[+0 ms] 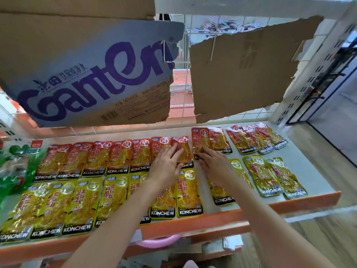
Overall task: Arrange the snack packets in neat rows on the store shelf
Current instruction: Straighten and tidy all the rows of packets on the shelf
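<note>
While both arms reach over the orange-edged shelf [212, 215], the left hand [166, 165] lies flat, fingers straight, on a red packet [182, 149] at the right end of the back row. Just beside it, the right hand [214, 163] presses straight fingers on another red packet [201, 142], set slightly apart. Yellow packets [188, 192] form the front row. Torn cardboard [251, 64] hangs behind.

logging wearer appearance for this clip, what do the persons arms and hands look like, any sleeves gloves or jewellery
Both forearms are bare to the frame's bottom edge, with no sleeves visible. The left hand and right hand wear no gloves, and no rings, watch or bracelets show.
</note>
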Demonstrator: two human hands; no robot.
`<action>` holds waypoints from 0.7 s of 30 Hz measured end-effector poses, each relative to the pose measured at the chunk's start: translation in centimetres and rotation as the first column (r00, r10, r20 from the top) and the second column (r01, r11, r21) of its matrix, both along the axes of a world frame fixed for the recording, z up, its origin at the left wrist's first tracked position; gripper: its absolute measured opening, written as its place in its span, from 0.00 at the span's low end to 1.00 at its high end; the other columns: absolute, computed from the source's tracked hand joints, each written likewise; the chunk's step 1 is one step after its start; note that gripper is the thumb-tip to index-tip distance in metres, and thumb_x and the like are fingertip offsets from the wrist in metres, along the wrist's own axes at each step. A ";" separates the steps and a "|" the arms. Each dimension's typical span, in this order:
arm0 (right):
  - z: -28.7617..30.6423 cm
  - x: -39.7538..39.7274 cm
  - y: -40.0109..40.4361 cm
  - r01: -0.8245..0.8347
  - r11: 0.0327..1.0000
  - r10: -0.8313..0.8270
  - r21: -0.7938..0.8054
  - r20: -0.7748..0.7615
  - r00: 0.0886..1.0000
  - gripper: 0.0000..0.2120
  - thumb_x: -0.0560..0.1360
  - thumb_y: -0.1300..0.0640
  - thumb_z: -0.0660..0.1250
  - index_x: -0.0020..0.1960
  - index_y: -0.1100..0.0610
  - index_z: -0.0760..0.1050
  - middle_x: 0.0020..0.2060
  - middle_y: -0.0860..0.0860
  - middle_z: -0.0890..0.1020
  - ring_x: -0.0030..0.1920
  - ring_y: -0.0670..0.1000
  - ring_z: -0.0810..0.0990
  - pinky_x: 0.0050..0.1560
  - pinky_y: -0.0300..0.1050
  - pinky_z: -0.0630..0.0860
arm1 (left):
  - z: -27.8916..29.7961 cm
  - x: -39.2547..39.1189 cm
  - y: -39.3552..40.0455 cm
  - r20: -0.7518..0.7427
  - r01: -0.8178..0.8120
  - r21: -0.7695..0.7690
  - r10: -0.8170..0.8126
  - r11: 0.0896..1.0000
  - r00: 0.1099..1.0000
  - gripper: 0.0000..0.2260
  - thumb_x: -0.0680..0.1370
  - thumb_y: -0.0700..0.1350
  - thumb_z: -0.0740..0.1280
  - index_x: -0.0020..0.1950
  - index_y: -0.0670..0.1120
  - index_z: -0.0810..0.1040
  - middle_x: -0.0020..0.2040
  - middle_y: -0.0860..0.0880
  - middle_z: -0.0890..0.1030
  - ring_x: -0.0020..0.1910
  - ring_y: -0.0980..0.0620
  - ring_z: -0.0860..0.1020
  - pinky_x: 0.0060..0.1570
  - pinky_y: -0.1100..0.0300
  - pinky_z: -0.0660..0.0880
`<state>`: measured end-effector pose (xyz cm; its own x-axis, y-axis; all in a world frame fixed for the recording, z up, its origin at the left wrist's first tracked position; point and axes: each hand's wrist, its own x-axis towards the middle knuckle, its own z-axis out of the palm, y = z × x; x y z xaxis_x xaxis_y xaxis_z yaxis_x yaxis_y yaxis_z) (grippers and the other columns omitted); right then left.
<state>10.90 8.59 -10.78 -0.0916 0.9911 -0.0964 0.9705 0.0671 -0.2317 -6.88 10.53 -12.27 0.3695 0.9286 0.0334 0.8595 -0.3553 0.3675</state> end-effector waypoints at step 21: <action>-1.2 3.0 -7.7 -0.159 0.971 0.166 0.178 -0.026 0.986 0.21 0.72 0.42 0.56 0.59 0.48 0.77 0.55 0.46 0.80 0.53 0.50 0.79 0.50 0.48 0.78 | 0.4 1.7 -9.1 0.036 0.025 -0.061 -0.023 0.998 0.999 0.25 0.80 0.57 0.55 0.76 0.53 0.55 0.76 0.58 0.50 0.75 0.58 0.46 0.71 0.63 0.40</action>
